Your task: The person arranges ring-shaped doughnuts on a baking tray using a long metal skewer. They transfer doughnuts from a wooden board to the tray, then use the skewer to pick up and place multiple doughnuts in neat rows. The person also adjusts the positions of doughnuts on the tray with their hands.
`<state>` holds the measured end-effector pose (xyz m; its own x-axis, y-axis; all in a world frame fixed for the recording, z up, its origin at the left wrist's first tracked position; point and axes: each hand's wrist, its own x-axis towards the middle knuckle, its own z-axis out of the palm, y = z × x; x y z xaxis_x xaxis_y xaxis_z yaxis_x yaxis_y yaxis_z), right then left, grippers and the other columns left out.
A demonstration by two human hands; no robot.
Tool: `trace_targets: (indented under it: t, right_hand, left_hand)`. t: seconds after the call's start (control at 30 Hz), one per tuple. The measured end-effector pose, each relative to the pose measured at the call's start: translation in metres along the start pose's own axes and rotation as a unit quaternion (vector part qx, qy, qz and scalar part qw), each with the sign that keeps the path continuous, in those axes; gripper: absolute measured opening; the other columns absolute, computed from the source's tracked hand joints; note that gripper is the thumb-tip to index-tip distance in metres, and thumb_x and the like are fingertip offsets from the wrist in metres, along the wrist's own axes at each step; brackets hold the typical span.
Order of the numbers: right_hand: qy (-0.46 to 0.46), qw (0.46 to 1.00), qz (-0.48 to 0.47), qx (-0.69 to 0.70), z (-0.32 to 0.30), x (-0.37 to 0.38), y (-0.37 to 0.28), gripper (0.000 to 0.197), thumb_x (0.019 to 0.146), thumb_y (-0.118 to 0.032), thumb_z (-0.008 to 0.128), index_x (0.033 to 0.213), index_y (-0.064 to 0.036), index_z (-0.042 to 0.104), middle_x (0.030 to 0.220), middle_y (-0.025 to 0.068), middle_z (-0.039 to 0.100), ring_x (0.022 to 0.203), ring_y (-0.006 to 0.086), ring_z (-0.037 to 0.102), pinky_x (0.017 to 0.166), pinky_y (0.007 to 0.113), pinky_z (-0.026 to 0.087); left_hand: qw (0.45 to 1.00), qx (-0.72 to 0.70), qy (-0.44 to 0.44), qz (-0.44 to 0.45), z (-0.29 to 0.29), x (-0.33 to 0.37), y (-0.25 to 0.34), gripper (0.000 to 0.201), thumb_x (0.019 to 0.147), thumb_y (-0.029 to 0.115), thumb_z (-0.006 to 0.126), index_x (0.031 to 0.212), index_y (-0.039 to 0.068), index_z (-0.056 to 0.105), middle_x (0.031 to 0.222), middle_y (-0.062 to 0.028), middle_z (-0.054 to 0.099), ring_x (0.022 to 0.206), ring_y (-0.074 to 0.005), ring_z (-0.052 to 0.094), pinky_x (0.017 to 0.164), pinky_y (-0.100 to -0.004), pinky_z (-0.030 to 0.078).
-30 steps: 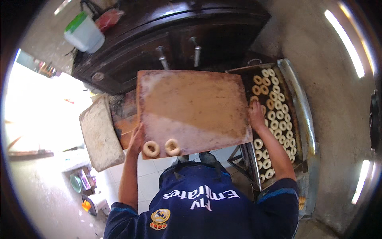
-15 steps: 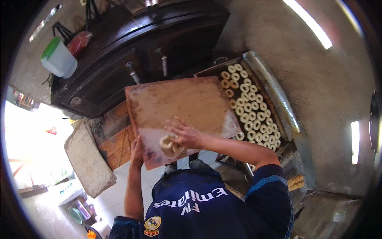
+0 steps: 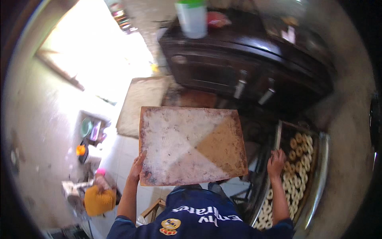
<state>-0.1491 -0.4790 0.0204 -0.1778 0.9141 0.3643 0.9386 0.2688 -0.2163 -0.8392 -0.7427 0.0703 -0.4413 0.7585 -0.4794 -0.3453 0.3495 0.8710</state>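
My left hand (image 3: pixel 137 166) grips the left edge of a worn, flat board (image 3: pixel 187 139), thumb on top, fingers hidden beneath. The board is held level in front of my body, its surface bare, dusty and stained. To the right, my right hand (image 3: pixel 275 164) has its fingers curled over the near-side rim of a long metal tray (image 3: pixel 278 135). No ring shows in that hand. Many ring-shaped dough pieces (image 3: pixel 295 181) lie in the tray, mostly pale, with several browner ones (image 3: pixel 293 143) toward its far end.
A dark wooden cabinet (image 3: pixel 223 67) with two pale handles stands ahead, bearing a green-lidded plastic container (image 3: pixel 191 18). A second pale board (image 3: pixel 141 101) lies on the left, beyond mine. At lower left is a person in a mustard-yellow garment (image 3: pixel 99 200). A green bowl (image 3: pixel 86 127) sits by the wall.
My right hand has left the board, where it held dough rings, and moved right to the tray's rim; the rings are gone from it. My view has turned; the left hand keeps the board.
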Motion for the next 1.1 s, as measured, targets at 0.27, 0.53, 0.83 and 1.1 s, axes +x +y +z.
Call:
trace_targets:
  t: [0.27, 0.53, 0.83, 1.1]
  right_hand:
    - [-0.172, 0.948, -0.01, 0.268, 0.032, -0.032, -0.244, 0.023, 0.096, -0.007, 0.07, 0.118, -0.0033, 0.074, 0.11, 0.0186, 0.072, 0.107, 0.0402, 0.072, 0.096, 0.047, 0.057]
    - [-0.339, 0.902, 0.088, 0.254, 0.119, -0.039, -0.358, 0.035, 0.098, -0.019, 0.071, 0.131, -0.0077, 0.076, 0.11, 0.0168, 0.078, 0.101, 0.038, 0.076, 0.089, 0.048, 0.061]
    - [-0.082, 0.875, -0.049, 0.474, 0.228, 0.025, -0.489, 0.054, 0.097, -0.022, 0.072, 0.146, -0.0022, 0.066, 0.127, 0.0259, 0.074, 0.118, 0.0407, 0.072, 0.1, 0.051, 0.058]
    - [0.142, 0.84, 0.054, 0.522, -0.01, 0.077, -0.496, 0.05, 0.095, -0.019, 0.076, 0.142, -0.0047, 0.068, 0.123, 0.0203, 0.075, 0.113, 0.0337, 0.073, 0.096, 0.048, 0.06]
  left_hand:
    - [0.974, -0.185, 0.112, 0.07, -0.133, -0.029, -0.055, 0.059, 0.109, 0.033, 0.073, 0.153, -0.002, 0.054, 0.139, -0.0142, 0.071, 0.119, -0.0299, 0.074, 0.099, -0.0454, 0.063]
    - [0.915, -0.348, 0.132, 0.155, -0.184, 0.187, -0.072, 0.036, 0.114, 0.024, 0.066, 0.145, 0.004, 0.062, 0.143, -0.0107, 0.068, 0.129, -0.0277, 0.065, 0.105, -0.0469, 0.058]
    - [0.986, 0.066, -0.151, -0.001, -0.059, 0.334, -0.064, 0.063, 0.109, 0.047, 0.068, 0.15, -0.001, 0.059, 0.148, -0.0128, 0.064, 0.128, -0.0273, 0.065, 0.099, -0.0459, 0.06]
    - [0.775, 0.333, -0.537, -0.029, 0.208, 0.26, -0.143, 0.058, 0.11, 0.045, 0.067, 0.149, 0.002, 0.061, 0.14, -0.0113, 0.067, 0.121, -0.0245, 0.068, 0.097, -0.0423, 0.059]
